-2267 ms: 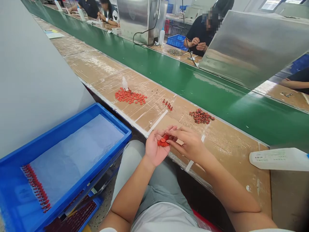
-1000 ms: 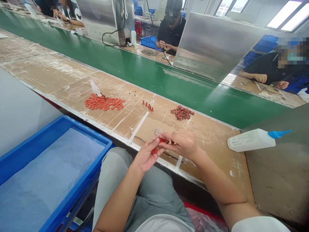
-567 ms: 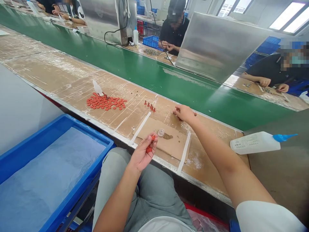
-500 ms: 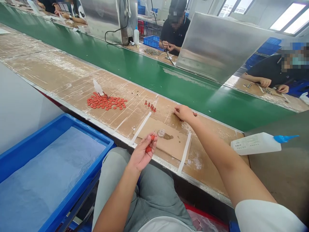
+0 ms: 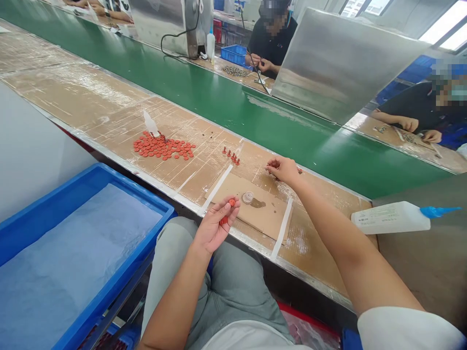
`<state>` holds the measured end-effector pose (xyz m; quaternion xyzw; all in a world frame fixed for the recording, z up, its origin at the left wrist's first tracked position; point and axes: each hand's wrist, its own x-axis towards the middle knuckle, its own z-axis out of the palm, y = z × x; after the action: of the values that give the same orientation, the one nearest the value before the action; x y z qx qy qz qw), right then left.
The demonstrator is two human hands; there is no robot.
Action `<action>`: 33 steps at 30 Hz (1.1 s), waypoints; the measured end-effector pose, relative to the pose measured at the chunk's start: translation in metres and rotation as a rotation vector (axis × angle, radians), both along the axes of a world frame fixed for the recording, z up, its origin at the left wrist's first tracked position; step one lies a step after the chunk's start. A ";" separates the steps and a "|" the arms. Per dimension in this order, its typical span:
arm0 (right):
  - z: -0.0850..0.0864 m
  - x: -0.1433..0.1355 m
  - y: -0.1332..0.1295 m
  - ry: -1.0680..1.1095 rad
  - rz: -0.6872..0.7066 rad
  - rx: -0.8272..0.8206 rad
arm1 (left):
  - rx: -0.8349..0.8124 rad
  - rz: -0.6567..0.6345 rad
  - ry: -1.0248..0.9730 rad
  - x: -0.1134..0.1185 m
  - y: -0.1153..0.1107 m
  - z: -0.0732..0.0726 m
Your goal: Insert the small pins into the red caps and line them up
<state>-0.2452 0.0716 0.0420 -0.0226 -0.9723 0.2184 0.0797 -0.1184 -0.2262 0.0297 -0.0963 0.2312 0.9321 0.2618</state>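
My left hand (image 5: 215, 224) is closed, palm up, over the front edge of the bench. Between its thumb and fingertips it pinches a red disc (image 5: 232, 202), and more red discs (image 5: 224, 220) lie against the palm. Further out, my right hand (image 5: 284, 170) reaches down to the bench with thumb and fingers together over small dark-red pieces; what is between the fingertips is too small to make out. Left of it, several red discs with upright dark stems (image 5: 233, 157) stand in a group. A small clear cup (image 5: 247, 197) sits on a cardboard sheet (image 5: 239, 187), beside a wet stain.
A pile of red discs (image 5: 164, 147) lies to the left, a white pointed piece (image 5: 150, 124) behind it. A blue-tipped bottle (image 5: 392, 217) is at right. Beyond runs a green conveyor belt (image 5: 219, 99), with co-workers across it. A blue bin (image 5: 166, 214) stands at lower left.
The view has shifted slightly. My right hand's fingers have turned and drawn together above the small pieces. My left hand keeps its grip on the red discs, almost unmoved.
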 end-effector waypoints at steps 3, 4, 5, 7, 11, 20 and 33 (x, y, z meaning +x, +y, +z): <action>-0.013 0.024 -0.010 0.097 0.018 -0.148 | 0.003 -0.012 -0.004 0.002 0.001 0.001; -0.019 0.032 -0.014 0.101 0.032 -0.171 | 0.004 -0.015 -0.008 0.002 0.001 0.000; -0.025 0.039 -0.017 0.098 0.043 -0.184 | 0.006 -0.016 -0.012 0.003 0.001 0.000; -0.036 0.048 -0.024 0.101 0.050 -0.191 | 0.009 -0.014 -0.023 0.003 0.002 -0.001; -0.046 0.052 -0.030 0.166 0.067 -0.165 | 0.018 -0.006 -0.033 0.003 0.002 -0.004; -0.038 0.075 -0.055 0.335 -0.077 -0.534 | 0.021 0.025 -0.082 0.002 0.003 -0.005; -0.041 0.100 -0.085 0.569 0.021 -0.486 | -0.024 0.012 -0.082 0.004 0.009 -0.013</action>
<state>-0.1452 -0.0138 0.0009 0.0305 -0.8312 0.4413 0.3368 -0.1139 -0.2170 0.0164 -0.1390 0.2307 0.9261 0.2642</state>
